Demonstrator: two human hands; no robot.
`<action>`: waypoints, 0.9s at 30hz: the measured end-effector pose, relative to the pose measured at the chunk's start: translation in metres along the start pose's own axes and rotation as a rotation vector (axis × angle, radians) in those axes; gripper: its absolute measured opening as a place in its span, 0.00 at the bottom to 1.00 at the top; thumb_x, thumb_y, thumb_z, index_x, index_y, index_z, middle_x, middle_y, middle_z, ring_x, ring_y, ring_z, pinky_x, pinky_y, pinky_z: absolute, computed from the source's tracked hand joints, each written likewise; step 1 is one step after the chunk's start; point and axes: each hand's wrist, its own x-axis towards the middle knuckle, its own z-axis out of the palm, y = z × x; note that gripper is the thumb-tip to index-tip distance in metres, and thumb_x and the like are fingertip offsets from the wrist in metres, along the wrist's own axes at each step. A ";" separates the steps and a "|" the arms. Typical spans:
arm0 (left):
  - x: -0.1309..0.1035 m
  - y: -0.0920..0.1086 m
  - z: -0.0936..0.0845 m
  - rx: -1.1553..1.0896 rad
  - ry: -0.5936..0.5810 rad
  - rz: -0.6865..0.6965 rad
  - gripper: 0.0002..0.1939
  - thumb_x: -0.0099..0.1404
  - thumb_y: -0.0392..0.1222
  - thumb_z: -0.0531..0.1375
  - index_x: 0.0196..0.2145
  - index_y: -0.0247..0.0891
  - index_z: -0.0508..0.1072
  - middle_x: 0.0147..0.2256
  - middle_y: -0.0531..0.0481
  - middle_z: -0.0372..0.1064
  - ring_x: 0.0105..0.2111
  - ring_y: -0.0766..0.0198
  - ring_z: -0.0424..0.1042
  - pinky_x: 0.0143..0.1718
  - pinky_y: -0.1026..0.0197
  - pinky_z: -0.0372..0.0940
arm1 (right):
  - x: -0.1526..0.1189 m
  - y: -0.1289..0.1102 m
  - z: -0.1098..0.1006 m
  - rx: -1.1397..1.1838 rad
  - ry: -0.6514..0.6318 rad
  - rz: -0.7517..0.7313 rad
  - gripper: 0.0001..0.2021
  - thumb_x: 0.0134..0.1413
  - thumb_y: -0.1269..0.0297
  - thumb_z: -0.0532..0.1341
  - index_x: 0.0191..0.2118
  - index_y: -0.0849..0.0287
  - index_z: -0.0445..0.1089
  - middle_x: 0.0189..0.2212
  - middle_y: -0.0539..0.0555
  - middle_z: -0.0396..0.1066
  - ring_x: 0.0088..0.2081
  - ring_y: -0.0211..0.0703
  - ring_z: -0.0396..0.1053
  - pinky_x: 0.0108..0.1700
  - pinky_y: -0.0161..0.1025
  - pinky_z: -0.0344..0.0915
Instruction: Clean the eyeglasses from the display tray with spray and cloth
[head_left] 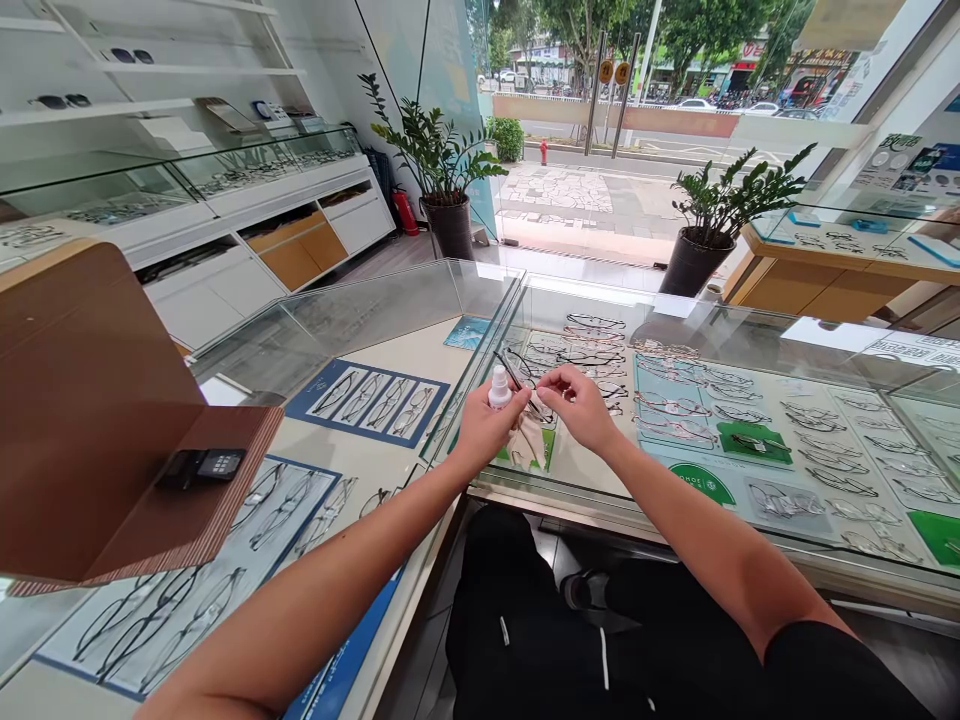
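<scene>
My left hand (pixel 484 425) is closed around a small white spray bottle (pixel 499 388), whose cap points up. Its thumb and fingers also meet a pair of dark-framed glasses (pixel 517 375), held above the glass counter. Right beside it, my right hand (pixel 576 405) pinches the near part of the same glasses between thumb and fingers. A beige cloth (pixel 528 442) hangs below my left hand. How far the fingers wrap around the glasses is too small to tell.
Rows of eyeglasses (pixel 675 403) lie inside the glass display counter (pixel 555 478) under my hands. At the left stand a brown case (pixel 97 400) and a black device (pixel 201 467). Two potted plants (pixel 452 225) (pixel 696 258) are beyond, near the glass doors.
</scene>
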 end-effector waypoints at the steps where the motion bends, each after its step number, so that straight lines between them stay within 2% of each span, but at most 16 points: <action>1: 0.000 -0.001 0.000 -0.020 -0.007 -0.006 0.21 0.61 0.56 0.72 0.31 0.40 0.69 0.18 0.59 0.62 0.19 0.68 0.60 0.24 0.63 0.58 | 0.001 0.001 -0.001 0.021 0.003 0.025 0.08 0.57 0.57 0.67 0.37 0.55 0.75 0.36 0.51 0.73 0.35 0.42 0.65 0.41 0.42 0.65; 6: 0.001 -0.004 0.001 -0.100 -0.053 -0.055 0.26 0.57 0.62 0.74 0.33 0.39 0.72 0.19 0.58 0.64 0.17 0.68 0.62 0.21 0.63 0.58 | 0.007 0.005 -0.008 0.187 -0.049 0.155 0.12 0.53 0.53 0.70 0.35 0.56 0.79 0.35 0.52 0.76 0.37 0.44 0.68 0.44 0.44 0.64; 10: 0.002 -0.003 0.001 -0.133 -0.060 -0.068 0.26 0.56 0.62 0.75 0.34 0.38 0.72 0.19 0.59 0.64 0.17 0.69 0.62 0.20 0.64 0.58 | 0.008 0.005 -0.012 0.323 -0.111 0.226 0.12 0.49 0.53 0.74 0.35 0.56 0.81 0.33 0.50 0.76 0.37 0.43 0.67 0.44 0.43 0.63; 16: 0.002 0.002 0.001 -0.163 -0.031 -0.113 0.27 0.55 0.60 0.76 0.37 0.37 0.73 0.18 0.60 0.63 0.17 0.69 0.61 0.19 0.65 0.56 | 0.006 -0.005 -0.013 0.373 -0.205 0.186 0.12 0.50 0.53 0.74 0.32 0.56 0.81 0.31 0.50 0.74 0.36 0.42 0.66 0.45 0.43 0.62; 19: 0.003 0.002 0.000 -0.169 -0.018 -0.116 0.27 0.54 0.59 0.76 0.39 0.36 0.74 0.20 0.59 0.65 0.18 0.70 0.61 0.20 0.65 0.57 | 0.007 -0.005 -0.014 0.380 -0.230 0.181 0.12 0.51 0.53 0.73 0.32 0.56 0.82 0.34 0.52 0.76 0.38 0.43 0.66 0.44 0.43 0.61; 22: 0.004 0.003 -0.002 -0.097 -0.028 -0.046 0.25 0.56 0.58 0.75 0.39 0.36 0.76 0.22 0.57 0.68 0.18 0.69 0.62 0.22 0.64 0.59 | 0.008 -0.003 -0.016 0.405 -0.246 0.225 0.16 0.56 0.48 0.68 0.32 0.57 0.82 0.39 0.55 0.78 0.42 0.45 0.68 0.44 0.42 0.61; 27: -0.001 0.008 -0.006 0.183 -0.039 0.276 0.15 0.65 0.53 0.70 0.36 0.37 0.80 0.31 0.49 0.78 0.29 0.63 0.74 0.33 0.61 0.68 | 0.009 -0.001 -0.021 0.386 -0.268 0.230 0.21 0.61 0.44 0.64 0.29 0.56 0.80 0.40 0.56 0.79 0.43 0.46 0.69 0.45 0.42 0.61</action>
